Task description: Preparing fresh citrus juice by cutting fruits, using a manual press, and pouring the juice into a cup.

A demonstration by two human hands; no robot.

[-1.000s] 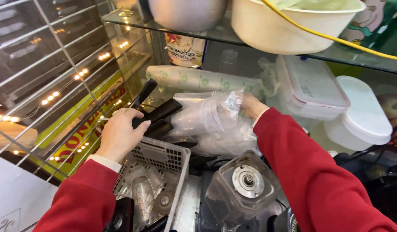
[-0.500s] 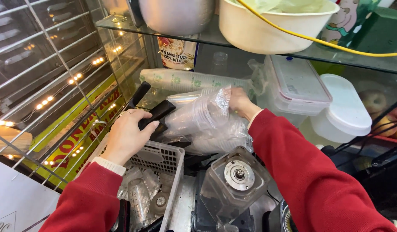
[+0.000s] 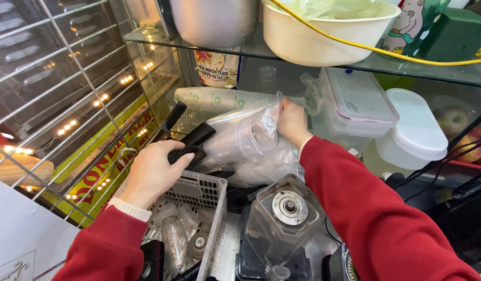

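Cup sleeve (image 3: 251, 140) lay under the glass shelf (image 3: 355, 65), behind the basket (image 3: 209, 195).
Since 1 s earlier, the right hand (image 3: 291, 122) had risen, fingers pinching the plastic wrap; the left hand (image 3: 153, 174) stayed clenched on a black handle (image 3: 191, 139), steadying it.

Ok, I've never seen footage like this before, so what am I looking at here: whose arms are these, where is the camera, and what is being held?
There is no machine here. The single picture comes from a camera worn on a person's head, looking down at their own two arms in red sleeves. The left hand rests on black handles sticking out above a white plastic basket of utensils. The right hand grips a clear plastic bag holding a stack of clear cups. Behind lies a sleeve of paper cups. In front stands an upturned blender jar. A glass shelf above carries a cream bowl.
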